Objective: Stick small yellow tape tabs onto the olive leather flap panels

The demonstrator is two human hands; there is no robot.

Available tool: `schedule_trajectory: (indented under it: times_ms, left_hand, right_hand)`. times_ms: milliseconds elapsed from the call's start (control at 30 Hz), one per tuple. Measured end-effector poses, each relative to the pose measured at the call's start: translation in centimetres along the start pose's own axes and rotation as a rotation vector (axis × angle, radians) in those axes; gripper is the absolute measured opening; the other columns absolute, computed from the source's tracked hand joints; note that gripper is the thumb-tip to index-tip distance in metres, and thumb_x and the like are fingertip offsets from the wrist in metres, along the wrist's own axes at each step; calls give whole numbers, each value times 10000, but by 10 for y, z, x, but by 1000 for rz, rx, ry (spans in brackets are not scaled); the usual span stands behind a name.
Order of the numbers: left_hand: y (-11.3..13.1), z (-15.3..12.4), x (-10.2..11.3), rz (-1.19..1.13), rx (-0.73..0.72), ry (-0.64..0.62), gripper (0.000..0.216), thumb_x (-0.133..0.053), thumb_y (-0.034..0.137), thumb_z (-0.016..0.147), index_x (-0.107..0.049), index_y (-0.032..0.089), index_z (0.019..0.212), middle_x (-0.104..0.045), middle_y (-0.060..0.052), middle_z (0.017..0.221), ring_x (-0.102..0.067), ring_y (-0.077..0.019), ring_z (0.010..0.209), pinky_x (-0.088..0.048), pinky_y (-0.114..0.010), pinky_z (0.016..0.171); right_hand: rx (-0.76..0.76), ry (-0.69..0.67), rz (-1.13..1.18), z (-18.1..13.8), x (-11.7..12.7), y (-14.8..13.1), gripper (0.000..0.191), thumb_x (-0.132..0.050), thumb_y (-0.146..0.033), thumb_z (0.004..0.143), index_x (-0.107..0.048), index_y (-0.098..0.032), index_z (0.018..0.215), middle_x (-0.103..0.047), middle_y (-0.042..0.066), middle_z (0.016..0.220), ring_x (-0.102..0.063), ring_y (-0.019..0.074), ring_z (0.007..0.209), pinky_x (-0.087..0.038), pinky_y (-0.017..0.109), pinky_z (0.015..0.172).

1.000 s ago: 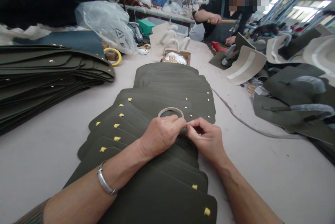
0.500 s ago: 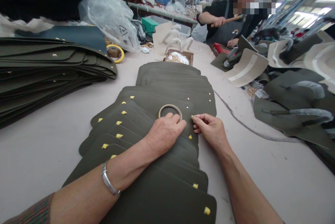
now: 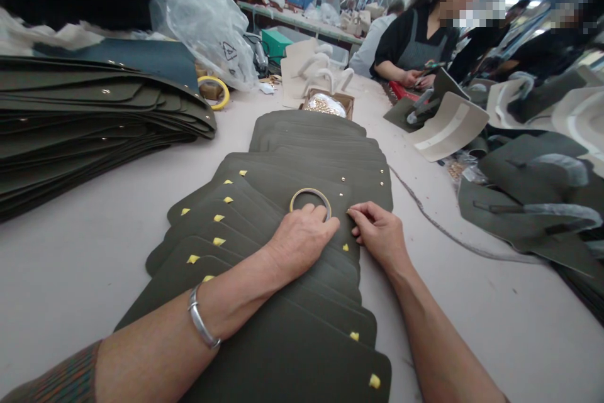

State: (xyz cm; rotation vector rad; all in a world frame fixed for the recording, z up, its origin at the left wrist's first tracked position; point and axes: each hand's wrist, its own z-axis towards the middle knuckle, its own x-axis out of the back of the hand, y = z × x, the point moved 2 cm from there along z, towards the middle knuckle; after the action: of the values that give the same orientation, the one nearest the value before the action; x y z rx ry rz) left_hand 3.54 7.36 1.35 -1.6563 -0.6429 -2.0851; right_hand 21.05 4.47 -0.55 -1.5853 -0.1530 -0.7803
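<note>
A thin roll of tape [image 3: 309,190], a pale yellow ring with a greyish inner band, sits over the middle of a long overlapping spread of dark olive panels [image 3: 283,340], its near edge hidden by fingers. The person's left hand [image 3: 302,241] comes in from the lower left, back of the hand up, wrist nearly straight, fingers curled down and grasping that near edge. The right hand [image 3: 377,230] reaches up from the lower right, just beside the panels' right edge; its thumb and index finger are pinched together on a tiny yellowish bit [image 3: 349,211], the other fingers bent inward. The 2 hands are near each other but apart. The panels are smooth and matt with rounded corners, fanned like cards; small yellow tape pieces [image 3: 219,218] mark their corners, 8 along the left and 3 along the right. Farther up, 4 small shiny studs [image 3: 382,183] show on the right side. A silver bracelet [image 3: 202,320] circles the left forearm. Around lies a pale table [image 3: 472,327], with a thick stack of olive panels [image 3: 94,110] at left, a box of small gold parts [image 3: 352,109] beyond the spread, and curved cream pieces [image 3: 448,126] at right, near a seated co-worker [image 3: 413,44] in black.
</note>
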Motion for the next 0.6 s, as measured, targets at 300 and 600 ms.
schedule_trajectory:
  times_ms: [300,600]
  left_hand:
    - [-1,1,1,0,20,-12,105,-473,169,916,-573,183,889,-550,-49,828,-529,-205,778,-496,-302,621]
    - [0,1,-1,7,18,-5,109,-464,162,917,-568,189,895,-547,-47,833,-535,-210,782,-491,-304,617]
  right_hand:
    - [-27,-48,61,2,2,-2,266,-623,-440,776,-651,-176,795,-569,-41,463,-531,94,367,-470,184,378]
    - [-23,22,152,3,1,8,402,-639,-490,755,-598,-165,989,-645,-13,620,-576,109,410,-487,199,353]
